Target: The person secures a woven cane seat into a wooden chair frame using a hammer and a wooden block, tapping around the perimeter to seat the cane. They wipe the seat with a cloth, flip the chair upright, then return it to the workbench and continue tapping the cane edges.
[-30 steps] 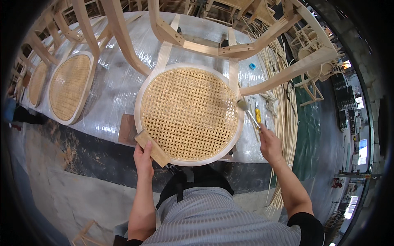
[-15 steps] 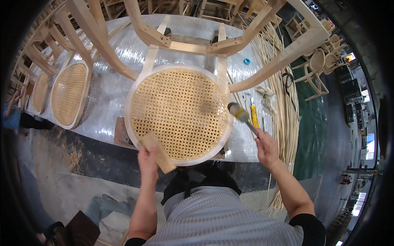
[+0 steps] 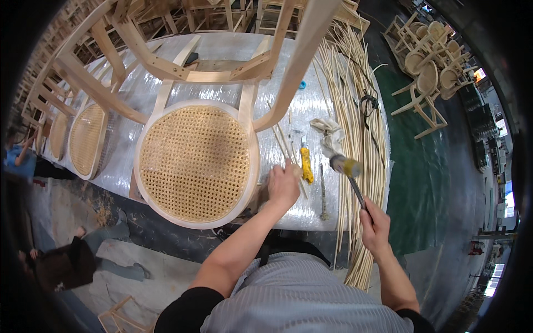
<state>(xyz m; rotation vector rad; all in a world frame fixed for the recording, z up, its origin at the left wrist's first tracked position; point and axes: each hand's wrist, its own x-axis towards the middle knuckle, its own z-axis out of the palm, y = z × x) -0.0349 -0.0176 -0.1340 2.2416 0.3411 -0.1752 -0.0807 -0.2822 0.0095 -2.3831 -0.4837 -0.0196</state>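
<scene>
A pale wooden chair lies upside down on a plastic-covered table [image 3: 222, 66], its round woven cane seat [image 3: 194, 161] facing me. My left hand [image 3: 283, 186] is just right of the seat's rim, fingers down on thin cane sticks [image 3: 283, 139]; I cannot tell whether it grips one. A wooden block shows partly under the wrist. My right hand [image 3: 375, 225] holds a hammer [image 3: 345, 165] by its dark handle, with the yellow-banded head raised over the table's right part.
A yellow-handled tool [image 3: 305, 165], a thin metal tool [image 3: 323, 194] and a white rag [image 3: 327, 130] lie right of the seat. Long cane strips [image 3: 361, 100] cover the table's right edge. More cane seats [image 3: 86, 139] lie left, chairs [image 3: 427, 77] stand far right, a person [image 3: 66, 261] crouches lower left.
My left hand left the seat's front rim, where it held a wooden block, and moved to the sticks right of the seat. My right hand drew the hammer away to the right.
</scene>
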